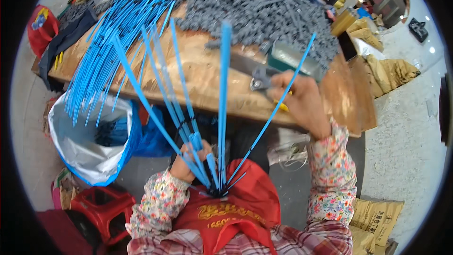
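Note:
My left hand point(188, 160) is closed around the lower ends of a fan of long blue plastic strips point(186, 108), which spread upward from my lap over the red apron point(245, 203). My right hand point(302, 99) rests on the wooden workbench point(203, 75) and grips a metal cutting tool point(264, 73) with a dark handle and a bit of yellow under the palm. One blue strip point(278, 104) crosses in front of that hand. A big heap of small grey plastic pieces point(255, 4) covers the far part of the bench, just beyond the tool.
A thick sheaf of blue strips point(113, 42) lies across the bench's left side, ends hanging over an open white-and-blue sack point(89, 141). A red plastic stool point(101, 208) stands at lower left. Tan sacks point(391, 71) lie right of the bench, another point(377, 217) at lower right.

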Demonstrator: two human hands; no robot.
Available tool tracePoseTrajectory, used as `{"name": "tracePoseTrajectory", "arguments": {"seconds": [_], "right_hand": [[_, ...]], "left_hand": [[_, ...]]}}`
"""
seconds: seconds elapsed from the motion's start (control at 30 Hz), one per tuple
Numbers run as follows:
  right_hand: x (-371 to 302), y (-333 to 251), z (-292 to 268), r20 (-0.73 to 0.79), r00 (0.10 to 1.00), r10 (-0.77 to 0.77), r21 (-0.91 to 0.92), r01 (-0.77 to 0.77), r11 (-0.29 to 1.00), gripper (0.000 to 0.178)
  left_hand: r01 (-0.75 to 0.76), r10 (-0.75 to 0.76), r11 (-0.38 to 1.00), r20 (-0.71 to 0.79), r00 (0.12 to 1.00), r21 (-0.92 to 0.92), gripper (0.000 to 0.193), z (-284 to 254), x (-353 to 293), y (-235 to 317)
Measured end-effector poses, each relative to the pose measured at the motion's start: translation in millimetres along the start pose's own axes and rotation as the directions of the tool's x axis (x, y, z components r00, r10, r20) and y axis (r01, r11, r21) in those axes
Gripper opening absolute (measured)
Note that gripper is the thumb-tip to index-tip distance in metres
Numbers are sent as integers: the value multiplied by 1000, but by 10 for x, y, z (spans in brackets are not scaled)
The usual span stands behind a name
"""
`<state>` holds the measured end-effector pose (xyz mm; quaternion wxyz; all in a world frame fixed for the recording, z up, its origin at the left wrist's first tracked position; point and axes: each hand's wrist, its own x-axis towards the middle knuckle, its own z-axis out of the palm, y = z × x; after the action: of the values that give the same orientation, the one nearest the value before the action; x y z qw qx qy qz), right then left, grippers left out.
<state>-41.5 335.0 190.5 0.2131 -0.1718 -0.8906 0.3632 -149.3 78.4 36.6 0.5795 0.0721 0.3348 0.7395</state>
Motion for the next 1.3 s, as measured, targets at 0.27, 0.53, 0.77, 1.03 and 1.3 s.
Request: {"name": "tracePoseTrajectory", "arguments": {"seconds": [0.27, 0.53, 0.77, 1.03, 1.3], "right_hand": [[-1106, 128, 1002, 132, 991, 28, 479, -89, 873, 16], [-1449, 26, 1224, 264, 953, 148, 614, -284, 737, 18], [-1536, 30, 1290, 61, 997, 55, 539, -79, 838, 11], [-1569, 5, 1371, -1, 991, 132, 582, -107, 806, 12], [-1573, -99, 1378, 119, 960, 254, 575, -275, 771, 11]], "left_hand": [[13, -22, 999, 256, 966, 35, 25, -149, 147, 34], [-83, 63, 996, 390, 919, 36, 25, -139, 106, -122], [-43, 5, 993, 322, 947, 111, 21, 46, -2, -60], [-252, 167, 910, 266, 949, 329, 33, 305, -92, -76], [-333, 225, 867, 304, 926, 370, 34, 240, -175, -62]]}}
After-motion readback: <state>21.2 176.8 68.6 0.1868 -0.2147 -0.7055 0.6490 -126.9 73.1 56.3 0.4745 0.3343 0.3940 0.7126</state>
